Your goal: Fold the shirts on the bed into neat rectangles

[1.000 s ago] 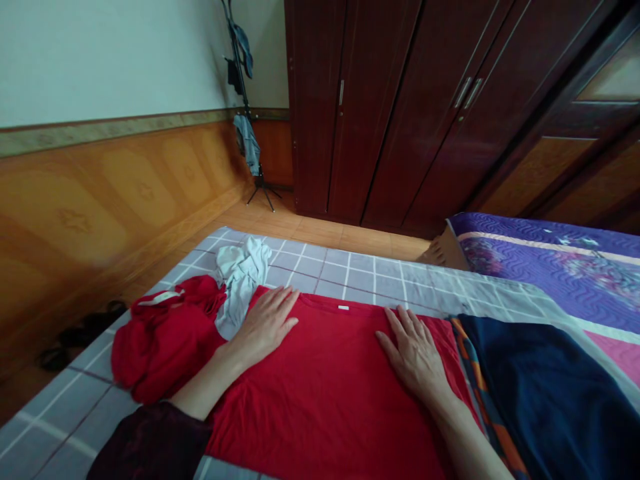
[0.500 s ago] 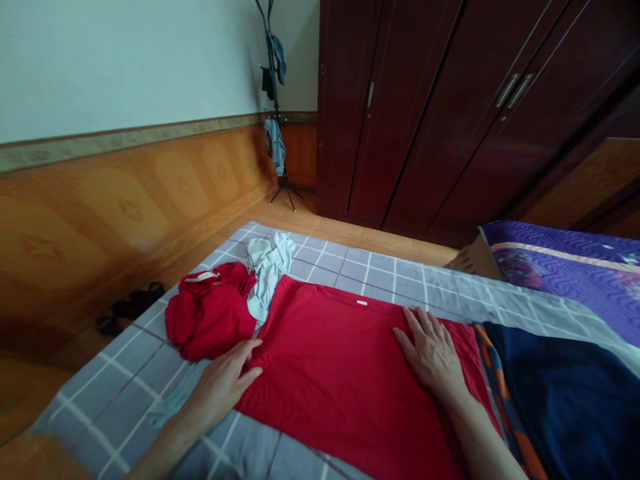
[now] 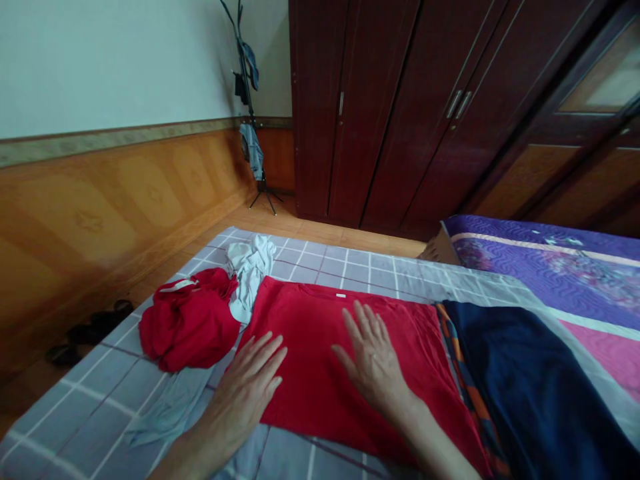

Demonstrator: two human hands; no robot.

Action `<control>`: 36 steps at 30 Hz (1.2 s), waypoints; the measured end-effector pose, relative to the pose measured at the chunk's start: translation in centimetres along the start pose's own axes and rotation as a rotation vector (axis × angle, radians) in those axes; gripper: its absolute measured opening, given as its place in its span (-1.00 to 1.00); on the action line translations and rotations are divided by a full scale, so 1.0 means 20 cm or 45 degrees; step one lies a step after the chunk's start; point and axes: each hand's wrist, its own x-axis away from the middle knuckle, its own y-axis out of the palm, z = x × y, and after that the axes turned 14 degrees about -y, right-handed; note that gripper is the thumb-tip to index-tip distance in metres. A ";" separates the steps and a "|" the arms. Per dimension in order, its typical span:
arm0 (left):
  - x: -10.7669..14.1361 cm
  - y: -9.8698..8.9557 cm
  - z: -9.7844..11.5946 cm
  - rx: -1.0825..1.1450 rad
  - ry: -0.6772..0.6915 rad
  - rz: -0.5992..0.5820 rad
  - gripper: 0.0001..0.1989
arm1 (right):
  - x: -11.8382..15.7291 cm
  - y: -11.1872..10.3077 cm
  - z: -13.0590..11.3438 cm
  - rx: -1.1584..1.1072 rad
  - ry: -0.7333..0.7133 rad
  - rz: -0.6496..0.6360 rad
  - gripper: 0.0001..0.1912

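Person's left hand [image 3: 250,380] and right hand [image 3: 374,360] have shifted inward over the flat red fabric shirt [image 3: 307,327], fingers extended, gripping nothing; shirt spread nearly smooth, crumpled red cloth bundle [image 3: 193,327] still bunched.

On my feed, the left hand [image 3: 250,377] and right hand [image 3: 375,363] spread their fingers over a flat red shirt [image 3: 310,363]. Its white neck label [image 3: 341,295] lies just beyond the right fingertips; a crumpled red garment [image 3: 187,327] sits left of the left fingers.
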 end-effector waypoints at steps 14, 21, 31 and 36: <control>0.11 0.09 -0.26 -0.245 0.003 0.100 -0.18 | 0.69 -0.04 0.13 0.253 0.191 0.029 -0.17; -0.08 0.09 0.05 -0.155 0.279 -0.121 -0.26 | 0.21 0.02 -0.08 -0.085 -0.079 -0.181 -0.31; 0.00 0.12 -0.02 -0.167 0.202 -0.090 -0.32 | 0.29 -0.09 0.38 0.119 0.488 0.043 -0.33; 0.02 0.13 -0.03 -0.182 0.186 -0.088 -0.26 | 0.73 -0.25 0.13 -0.550 0.974 0.371 -0.48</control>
